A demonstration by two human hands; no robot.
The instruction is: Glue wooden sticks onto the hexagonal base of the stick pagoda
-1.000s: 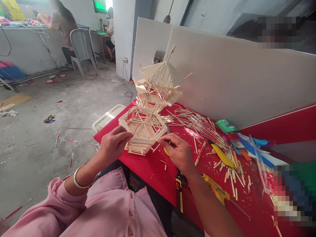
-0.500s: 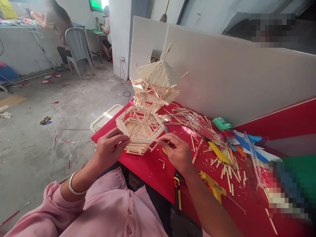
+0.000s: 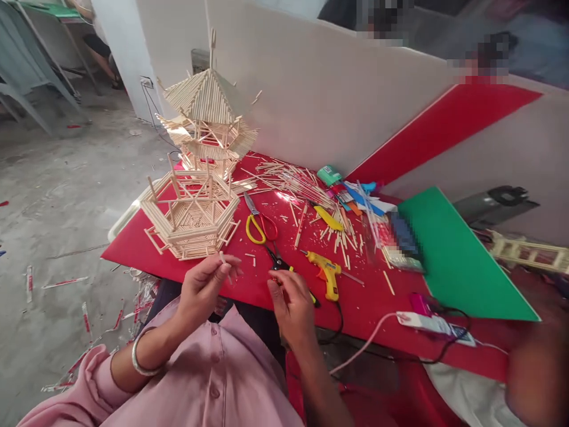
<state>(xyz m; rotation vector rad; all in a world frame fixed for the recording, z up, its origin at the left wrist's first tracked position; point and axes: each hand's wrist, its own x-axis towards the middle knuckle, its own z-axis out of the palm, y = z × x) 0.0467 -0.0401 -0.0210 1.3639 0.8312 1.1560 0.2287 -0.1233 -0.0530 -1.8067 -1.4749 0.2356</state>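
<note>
My left hand (image 3: 202, 290) is closed in a pinch on a short wooden stick (image 3: 221, 257) that pokes up from the fingertips. My right hand (image 3: 293, 305) hovers at the front table edge, its thumb and fingers slightly apart with nothing visible between them. Just beyond it lie black-and-yellow cutters (image 3: 276, 260), partly hidden by the hand. Scissors (image 3: 260, 228) with red and yellow handles rest behind the cutters. A hexagonal stick frame (image 3: 191, 216) with upright posts stands past my left hand. Behind it rises a stick pagoda model (image 3: 207, 112) with tiered roofs.
A yellow glue gun (image 3: 326, 273) lies right of my right hand on the red table (image 3: 262, 290). Loose sticks (image 3: 293, 181) are scattered farther back. A green board (image 3: 462, 261) and a power strip (image 3: 433, 323) are at the right. Another person's blurred arm (image 3: 537, 367) shows at lower right.
My hands have drawn back from the hexagonal frame. My right hand has let go of the stick held between both hands and moved toward the cutters. The view has turned right.
</note>
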